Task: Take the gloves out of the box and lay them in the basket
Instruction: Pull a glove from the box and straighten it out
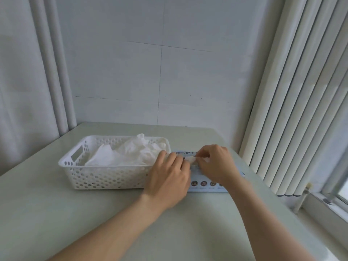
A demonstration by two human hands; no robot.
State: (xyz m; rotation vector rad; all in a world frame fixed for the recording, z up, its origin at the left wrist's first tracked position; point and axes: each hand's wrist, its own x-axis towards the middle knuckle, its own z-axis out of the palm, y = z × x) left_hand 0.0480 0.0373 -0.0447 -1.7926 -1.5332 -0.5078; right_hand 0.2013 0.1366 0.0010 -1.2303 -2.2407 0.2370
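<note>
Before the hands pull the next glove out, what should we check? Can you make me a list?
1. Right hand pinches a glove at the box opening: ok.
2. Left hand rests on the box: ok.
3. Left hand pinches the glove too: cannot tell.
4. Basket sits right beside the box: ok.
5. Room in the basket beside the piled gloves: ok.
6. More gloves inside the box: cannot tell.

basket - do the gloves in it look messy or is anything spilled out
Slightly untidy only: the gloves sit in a loose crumpled heap in the basket, one peak poking above its far rim. None lie on the table. The right hand pinches another glove at the box.
</note>
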